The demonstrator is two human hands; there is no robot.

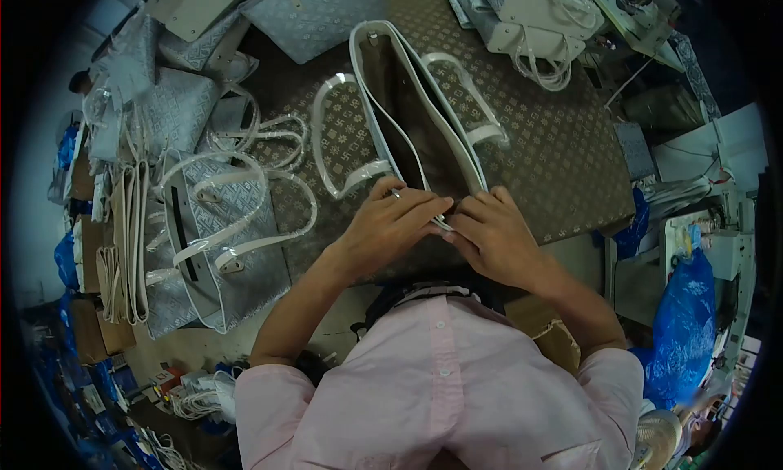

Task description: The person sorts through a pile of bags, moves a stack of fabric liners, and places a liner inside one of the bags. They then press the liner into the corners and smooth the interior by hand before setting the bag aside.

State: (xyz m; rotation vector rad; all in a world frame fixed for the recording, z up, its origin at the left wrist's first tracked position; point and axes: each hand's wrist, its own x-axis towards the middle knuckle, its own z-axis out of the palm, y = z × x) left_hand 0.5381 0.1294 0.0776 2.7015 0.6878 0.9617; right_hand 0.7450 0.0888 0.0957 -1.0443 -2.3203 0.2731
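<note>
A handbag (444, 148) with pale edging and a dark brown lining stands on the patterned table, its mouth gaping toward me. Its two light handles, wrapped in clear plastic, fold out to either side. My left hand (391, 221) is closed on the near end of the bag's rim, a ring on one finger. Opposite it, my right hand (493, 232) pinches the same end, thumb and fingers bent around the edge. Both hands nearly meet there. What lies between the fingertips is mostly hidden.
Several grey patterned handbags (245, 258) crowd the left side of the brown table (563, 160). More bags (538, 33) lie at the far right. A blue plastic bag (685, 323) hangs beside a sewing machine (730, 258) on the right. A cardboard box (559, 343) sits below.
</note>
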